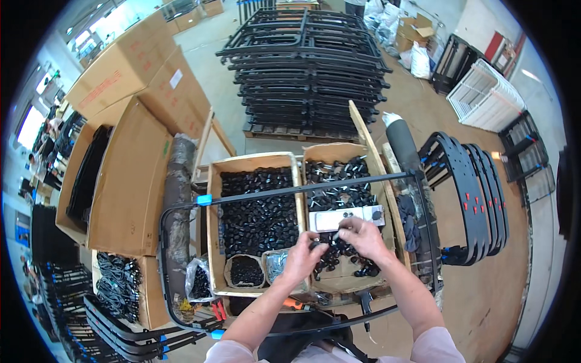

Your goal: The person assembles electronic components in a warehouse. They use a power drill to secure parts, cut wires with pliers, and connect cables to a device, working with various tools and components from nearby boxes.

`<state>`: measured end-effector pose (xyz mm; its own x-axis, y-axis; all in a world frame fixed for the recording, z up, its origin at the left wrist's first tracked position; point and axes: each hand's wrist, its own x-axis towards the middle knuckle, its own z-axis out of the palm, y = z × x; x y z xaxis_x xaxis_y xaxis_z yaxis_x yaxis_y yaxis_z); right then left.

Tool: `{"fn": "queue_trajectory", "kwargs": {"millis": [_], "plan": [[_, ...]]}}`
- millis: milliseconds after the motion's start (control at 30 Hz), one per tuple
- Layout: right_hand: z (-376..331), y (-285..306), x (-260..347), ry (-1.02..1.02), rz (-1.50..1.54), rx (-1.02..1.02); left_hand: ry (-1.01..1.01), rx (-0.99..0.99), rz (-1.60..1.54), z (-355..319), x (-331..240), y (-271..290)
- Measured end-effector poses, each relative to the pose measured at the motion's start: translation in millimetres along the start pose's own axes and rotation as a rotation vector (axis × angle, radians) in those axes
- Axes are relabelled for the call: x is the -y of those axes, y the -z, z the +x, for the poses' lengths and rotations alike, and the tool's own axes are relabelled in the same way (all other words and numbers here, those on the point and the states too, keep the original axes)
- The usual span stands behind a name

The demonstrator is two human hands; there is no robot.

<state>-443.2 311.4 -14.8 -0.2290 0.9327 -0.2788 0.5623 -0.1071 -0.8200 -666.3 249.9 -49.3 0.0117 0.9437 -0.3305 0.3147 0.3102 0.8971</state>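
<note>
My left hand (301,259) and my right hand (365,241) are close together over the right wooden bin (339,283). A small dark part shows at my left fingertips, which are closed on it. My right thumb and fingers are pinched; what they hold is too small to make out. Under them lie loose black knobs (331,259), and more knobs with pale bolt shanks (342,175) fill the far part of the bin. Just beyond my fingers, a white rectangular box with dark round spots (327,220) lies across the bin. A black tube frame (260,198) stretches over both bins.
The left wooden bin (212,242) holds black caps, a tub of small black pieces (246,270) and a bag of screws (276,264). A power tool (365,301) hangs at the near edge. Stacked black frames (308,72) stand ahead; cardboard boxes (130,181) rise at left.
</note>
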Motion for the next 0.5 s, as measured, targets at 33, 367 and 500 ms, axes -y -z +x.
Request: {"fn": "queue_trajectory", "kwargs": {"millis": [33, 367, 500], "plan": [[13, -2, 10, 0.055, -0.057, -0.063, 0.044, -0.002, 0.066, -8, -12, 25], [137, -60, 90, 0.475, -0.492, -0.122, 0.008, 0.234, 0.374, -113, 48, 128], [143, -69, 102, 0.453, -0.650, -0.052, -0.105, 0.452, 0.179, -139, 51, 161]]}}
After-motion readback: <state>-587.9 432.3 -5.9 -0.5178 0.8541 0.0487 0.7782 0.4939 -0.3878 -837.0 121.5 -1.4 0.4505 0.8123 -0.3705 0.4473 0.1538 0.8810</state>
